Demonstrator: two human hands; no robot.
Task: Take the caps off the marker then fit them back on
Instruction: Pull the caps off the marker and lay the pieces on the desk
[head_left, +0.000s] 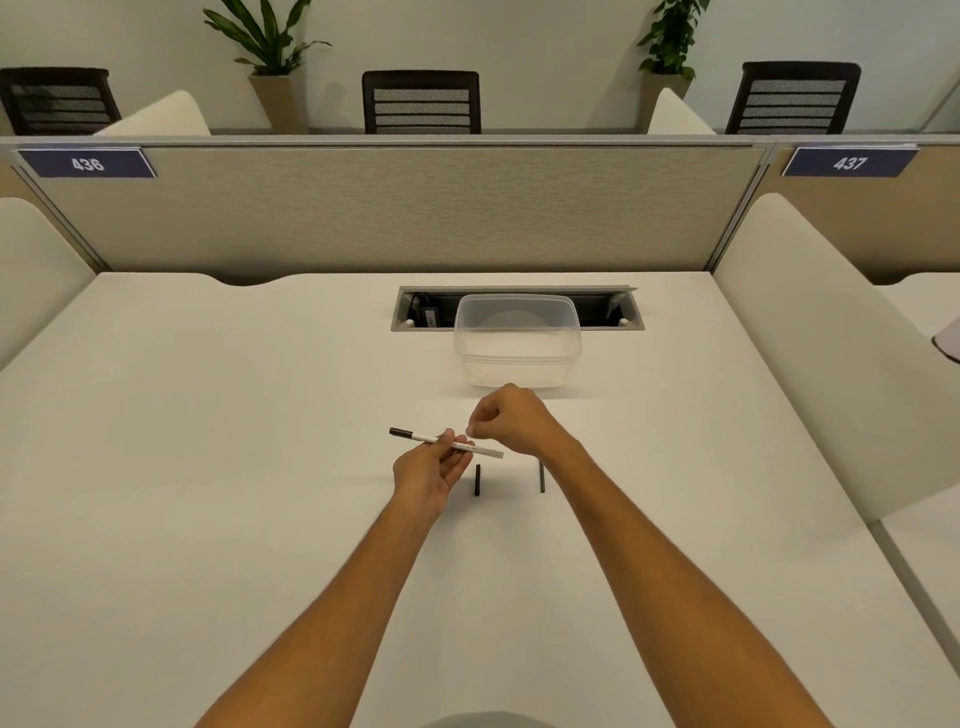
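Note:
A thin white marker (483, 449) lies across the fingertips of my left hand (428, 467), which grips it near the middle and holds it a little above the desk. Its left end is black and its right end is grey. Two short black caps rest on the desk just below it, one cap (477, 479) beside my left hand and the other cap (541, 477) under my right wrist. My right hand (511, 421) hovers just above the marker's right half, with fingers curled and thumb against forefinger. Nothing shows between them.
A clear plastic container (517, 340) stands behind my hands, in front of an open cable tray (602, 312) set into the white desk (208, 441). A beige partition (395, 208) closes the far edge, and padded dividers stand at both sides.

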